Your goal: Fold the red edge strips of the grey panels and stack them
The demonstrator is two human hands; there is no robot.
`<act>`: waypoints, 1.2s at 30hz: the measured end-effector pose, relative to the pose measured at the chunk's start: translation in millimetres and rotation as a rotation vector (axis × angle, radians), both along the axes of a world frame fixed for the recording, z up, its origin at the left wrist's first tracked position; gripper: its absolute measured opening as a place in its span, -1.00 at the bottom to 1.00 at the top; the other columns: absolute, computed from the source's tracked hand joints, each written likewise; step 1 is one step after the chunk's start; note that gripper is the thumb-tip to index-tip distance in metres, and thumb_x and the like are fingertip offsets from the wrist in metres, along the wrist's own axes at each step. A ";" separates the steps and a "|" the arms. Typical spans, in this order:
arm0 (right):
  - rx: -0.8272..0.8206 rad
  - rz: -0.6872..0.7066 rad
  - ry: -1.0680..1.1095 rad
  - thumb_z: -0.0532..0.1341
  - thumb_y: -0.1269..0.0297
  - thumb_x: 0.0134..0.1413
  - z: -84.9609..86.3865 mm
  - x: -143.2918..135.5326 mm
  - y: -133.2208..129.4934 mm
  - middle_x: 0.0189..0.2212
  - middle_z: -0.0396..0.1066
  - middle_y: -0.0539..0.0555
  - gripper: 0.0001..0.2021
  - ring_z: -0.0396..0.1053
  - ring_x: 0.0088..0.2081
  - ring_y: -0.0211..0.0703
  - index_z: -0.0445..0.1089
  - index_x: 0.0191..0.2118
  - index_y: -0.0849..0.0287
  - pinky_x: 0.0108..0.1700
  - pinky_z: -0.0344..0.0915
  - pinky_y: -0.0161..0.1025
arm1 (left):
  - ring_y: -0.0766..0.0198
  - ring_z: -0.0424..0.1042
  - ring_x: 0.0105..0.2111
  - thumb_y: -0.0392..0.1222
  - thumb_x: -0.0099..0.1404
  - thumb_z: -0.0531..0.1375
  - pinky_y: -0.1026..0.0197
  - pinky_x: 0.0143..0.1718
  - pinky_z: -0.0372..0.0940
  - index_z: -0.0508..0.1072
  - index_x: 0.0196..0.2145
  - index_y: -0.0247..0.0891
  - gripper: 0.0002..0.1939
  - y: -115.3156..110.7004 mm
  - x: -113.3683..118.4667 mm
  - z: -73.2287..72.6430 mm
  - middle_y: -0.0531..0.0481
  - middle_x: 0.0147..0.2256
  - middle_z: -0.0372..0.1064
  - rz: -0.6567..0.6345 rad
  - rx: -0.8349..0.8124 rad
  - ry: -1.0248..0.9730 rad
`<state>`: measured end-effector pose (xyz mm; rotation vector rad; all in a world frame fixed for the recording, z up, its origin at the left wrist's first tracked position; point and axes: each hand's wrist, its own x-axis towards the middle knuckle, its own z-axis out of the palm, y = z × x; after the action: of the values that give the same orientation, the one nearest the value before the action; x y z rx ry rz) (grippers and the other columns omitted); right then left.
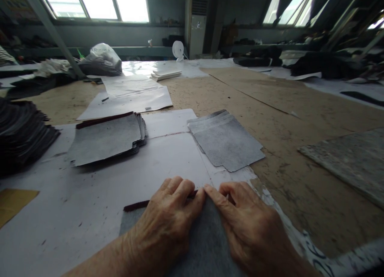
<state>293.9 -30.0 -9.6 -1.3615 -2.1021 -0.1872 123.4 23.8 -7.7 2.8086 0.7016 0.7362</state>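
Left hand (169, 219) pinches the dark red edge (135, 205) of the grey sheet (207, 245), near centre; right hand (252, 219) presses alongside, grip unclear. Step: apparently edge-folding; next move likely calls for even pressure.

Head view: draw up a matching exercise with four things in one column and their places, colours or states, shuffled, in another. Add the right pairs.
Things
1. Grey sheet nearest the camera
2. Dark stack
3. Flat scrap at the left edge
4. Plastic bag

Places, colours, states
A. Piled up in many layers
B. Just right of the slanted pole
C. Under the left hand and the right hand
D. Yellowish brown

Right pairs: 1-C, 2-A, 3-D, 4-B
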 end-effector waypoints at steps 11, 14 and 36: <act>0.020 -0.092 -0.202 -0.02 0.59 -0.06 2.7 -6.5 -2.2 -0.36 0.36 0.17 -0.61 0.28 -0.33 -0.07 0.41 -0.14 0.31 -0.42 0.37 -0.16 | 0.18 0.16 -0.29 -0.52 0.11 -0.07 0.03 -0.28 0.24 0.23 -0.01 -0.35 -0.53 -2.0 -29.3 1.3 -0.14 -0.24 0.21 0.063 -0.039 0.021; 0.000 -0.089 -0.219 -0.03 0.59 -0.06 2.5 -7.4 -2.2 -0.36 0.36 0.17 -0.60 0.30 -0.33 -0.07 0.41 -0.13 0.30 -0.42 0.37 -0.18 | 0.17 0.16 -0.27 -0.53 0.13 -0.08 0.03 -0.25 0.24 0.20 0.03 -0.36 -0.52 -3.0 -37.8 4.3 -0.15 -0.22 0.21 0.037 -0.011 0.088; 0.065 0.084 -0.257 -0.06 0.62 -0.05 11.7 -3.9 1.0 -0.35 0.39 0.14 -0.64 0.25 -0.24 -0.07 0.41 -0.23 0.33 -0.17 0.24 -0.08 | 0.14 0.19 -0.30 -0.44 0.10 -0.02 0.03 -0.28 0.22 0.22 0.01 -0.35 -0.53 -2.6 -36.8 9.7 -0.15 -0.23 0.25 0.047 0.042 0.221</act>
<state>290.0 -29.0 2.1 -1.2643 -2.3366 -0.4108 86.6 21.2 2.1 2.9510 0.7971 0.4558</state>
